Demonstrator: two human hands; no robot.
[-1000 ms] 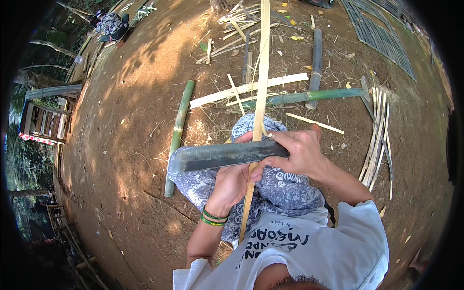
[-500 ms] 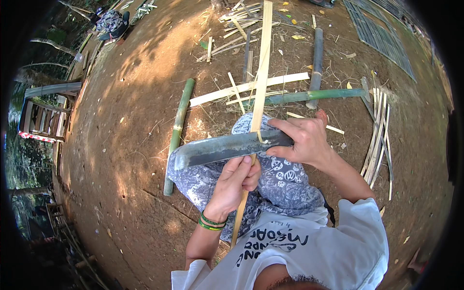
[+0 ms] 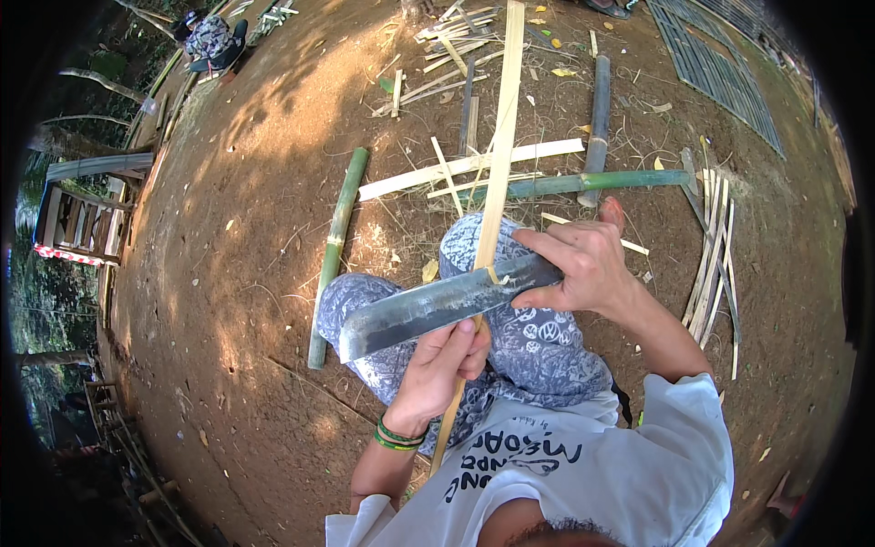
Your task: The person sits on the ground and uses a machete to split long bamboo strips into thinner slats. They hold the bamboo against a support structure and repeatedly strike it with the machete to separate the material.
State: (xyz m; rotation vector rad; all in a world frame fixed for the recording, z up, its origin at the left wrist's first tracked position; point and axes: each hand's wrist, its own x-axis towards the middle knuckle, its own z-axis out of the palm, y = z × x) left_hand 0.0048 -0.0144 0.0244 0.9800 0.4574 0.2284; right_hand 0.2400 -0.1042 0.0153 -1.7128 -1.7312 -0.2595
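Note:
A long pale bamboo strip (image 3: 503, 146) runs from far ahead, between my knees, down to my lap. My left hand (image 3: 442, 365) is closed around it just on the near side of the blade, thumb on top. My right hand (image 3: 588, 264) grips the right end of a wide dark machete (image 3: 419, 308); the handle is hidden by the hand. The blade lies across the strip, tip to the left and tilted toward me. A small curled shaving (image 3: 494, 275) shows at the blade's far edge, where it meets the strip.
A green bamboo pole (image 3: 339, 246) lies on the dirt left of my knees. Ahead are a green bamboo piece (image 3: 638, 179), a dark bamboo piece (image 3: 598, 109) and split strips (image 3: 456, 87). More strips (image 3: 714, 264) lie right. Someone crouches (image 3: 211, 41) far left.
The machete has shifted slightly right and toward me, its tip swinging nearer. My right hand has moved a little right with it. The strip's far end leans slightly more to the right.

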